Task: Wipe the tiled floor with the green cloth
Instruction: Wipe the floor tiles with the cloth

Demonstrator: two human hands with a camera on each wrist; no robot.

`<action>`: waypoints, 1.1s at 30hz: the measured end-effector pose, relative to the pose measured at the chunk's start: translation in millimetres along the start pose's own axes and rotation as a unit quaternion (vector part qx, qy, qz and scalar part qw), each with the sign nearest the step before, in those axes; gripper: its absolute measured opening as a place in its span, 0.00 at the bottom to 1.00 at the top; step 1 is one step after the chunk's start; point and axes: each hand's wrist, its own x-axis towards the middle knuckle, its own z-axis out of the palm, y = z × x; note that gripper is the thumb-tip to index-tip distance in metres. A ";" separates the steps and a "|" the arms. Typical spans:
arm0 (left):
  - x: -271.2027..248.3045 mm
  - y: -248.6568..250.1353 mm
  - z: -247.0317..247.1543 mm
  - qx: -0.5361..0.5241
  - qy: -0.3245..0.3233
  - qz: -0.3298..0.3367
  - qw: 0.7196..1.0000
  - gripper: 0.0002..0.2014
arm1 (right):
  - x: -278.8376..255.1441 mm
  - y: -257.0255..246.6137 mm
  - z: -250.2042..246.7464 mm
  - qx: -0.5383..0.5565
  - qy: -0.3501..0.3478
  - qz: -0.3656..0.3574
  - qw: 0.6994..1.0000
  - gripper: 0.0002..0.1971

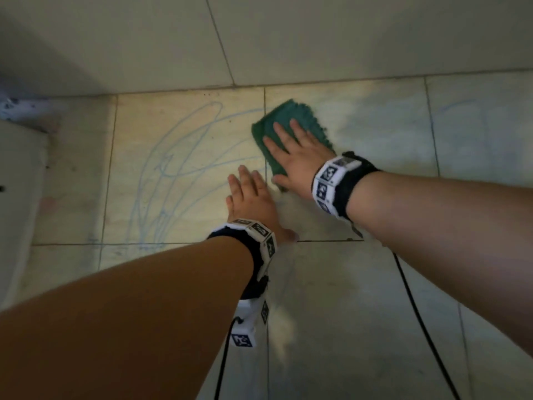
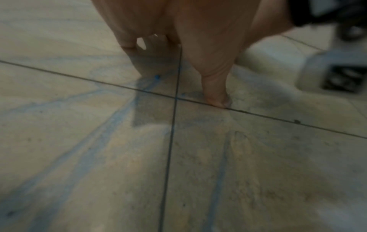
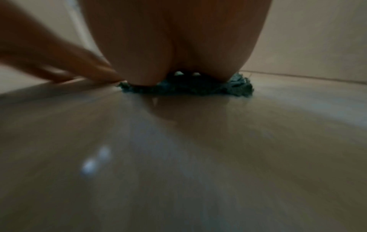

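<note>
A folded green cloth (image 1: 284, 116) lies flat on the pale tiled floor (image 1: 187, 145), straddling a grout line at centre. My right hand (image 1: 291, 157) presses on it with straight, spread fingers, covering its near half. The right wrist view shows the cloth's (image 3: 236, 87) frayed edge under the palm. Just left of the cloth my left hand (image 1: 248, 194) rests flat on the tile, fingers straight, thumb (image 2: 216, 95) touching a grout line. Blue scribbles (image 1: 173, 168) cover the tile to the left of both hands.
A tiled wall (image 1: 317, 39) rises just beyond the cloth. A white fixture (image 1: 17, 183) stands at the left edge. Black cables (image 1: 418, 313) trail from the wristbands across the near floor. Fainter blue marks (image 1: 461, 111) show on the far right tile.
</note>
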 end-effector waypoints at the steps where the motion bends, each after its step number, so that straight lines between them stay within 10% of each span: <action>1: 0.2 0.3 0.6 -0.001 0.002 0.000 1.000 0.72 | -17.1 -3.1 8.5 -0.019 -0.016 -0.030 0.999 0.43; 6: 0.9 -0.7 2.6 -0.002 0.012 0.000 1.000 0.72 | -57.2 -5.4 34.6 -0.060 -0.045 -0.063 0.995 0.42; 16: -0.4 -2.1 0.1 -0.006 0.009 0.001 1.000 0.73 | 60.3 -10.2 -15.5 0.063 0.040 0.085 0.994 0.38; 25: -1.0 1.9 4.2 -0.008 0.029 -0.002 1.000 0.70 | -69.9 -24.9 43.1 0.033 -0.002 0.078 0.996 0.41; 33: 3.7 -0.4 4.6 -0.004 0.009 -0.001 1.000 0.72 | 19.3 -3.1 4.3 0.075 0.043 0.124 0.988 0.38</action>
